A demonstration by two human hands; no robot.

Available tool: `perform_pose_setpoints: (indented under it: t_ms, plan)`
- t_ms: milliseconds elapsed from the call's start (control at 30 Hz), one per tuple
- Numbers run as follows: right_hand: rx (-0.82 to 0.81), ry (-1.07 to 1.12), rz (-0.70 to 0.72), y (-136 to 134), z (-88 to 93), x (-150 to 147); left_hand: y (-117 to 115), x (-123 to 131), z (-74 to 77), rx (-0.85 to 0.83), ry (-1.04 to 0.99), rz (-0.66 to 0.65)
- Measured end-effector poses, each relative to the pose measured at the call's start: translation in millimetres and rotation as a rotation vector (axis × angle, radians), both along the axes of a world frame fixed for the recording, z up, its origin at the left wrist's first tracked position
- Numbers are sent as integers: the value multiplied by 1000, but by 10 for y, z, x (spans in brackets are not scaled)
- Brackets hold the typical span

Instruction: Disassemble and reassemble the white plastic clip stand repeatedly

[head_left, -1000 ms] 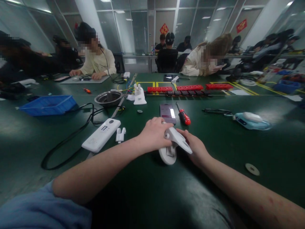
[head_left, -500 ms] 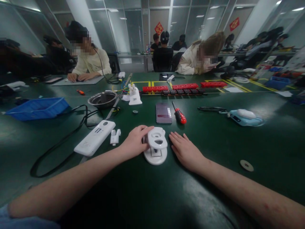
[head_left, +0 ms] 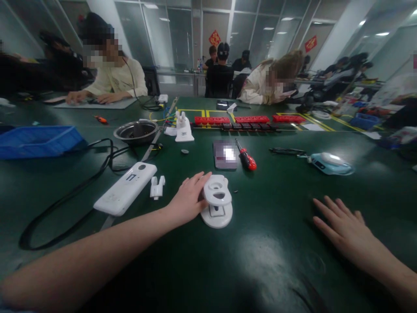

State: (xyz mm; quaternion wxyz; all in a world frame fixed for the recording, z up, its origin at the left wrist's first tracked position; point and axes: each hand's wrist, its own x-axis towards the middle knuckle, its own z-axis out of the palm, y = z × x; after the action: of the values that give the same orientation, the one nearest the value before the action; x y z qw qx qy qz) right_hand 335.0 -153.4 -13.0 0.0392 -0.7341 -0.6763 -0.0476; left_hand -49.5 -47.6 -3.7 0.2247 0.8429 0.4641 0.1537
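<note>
My left hand (head_left: 190, 198) is closed on the left side of a white plastic stand (head_left: 217, 216), with a rounded base and an upper plate that has a round recess and an opening. The thumb and palm side are partly hidden. Far to the right, my right hand (head_left: 342, 226) is spread flat, low over the table or on it. The round washer-like disc seen earlier is out of sight around that hand. A tiny dark piece (head_left: 236, 191) lies just right of the stand. Left of my left hand stands a small white forked part (head_left: 157, 188).
A phone (head_left: 224, 155) and a red-black screwdriver (head_left: 248, 160) lie beyond the stand. At left are a white power bank (head_left: 127, 189) with black cable, a metal bowl (head_left: 136, 132) and a blue tray (head_left: 39, 141). A light-blue device (head_left: 330, 163) is at right. Co-workers sit opposite.
My right hand has moved right, away from beside the stand, to where the disc lay; its fingers have spread. The tiny dark piece is now visible. My left hand still holds the stand.
</note>
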Motion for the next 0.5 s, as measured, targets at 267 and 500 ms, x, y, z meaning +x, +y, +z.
perform_pose_setpoints:
  t_ms: [267,500]
  plan:
    - [-162,291,429,350,67,-1379,-22,5,7,66,-9,-5]
    - [321,846,284,770,277,-1637,-24,-4,15,65,-23,-17]
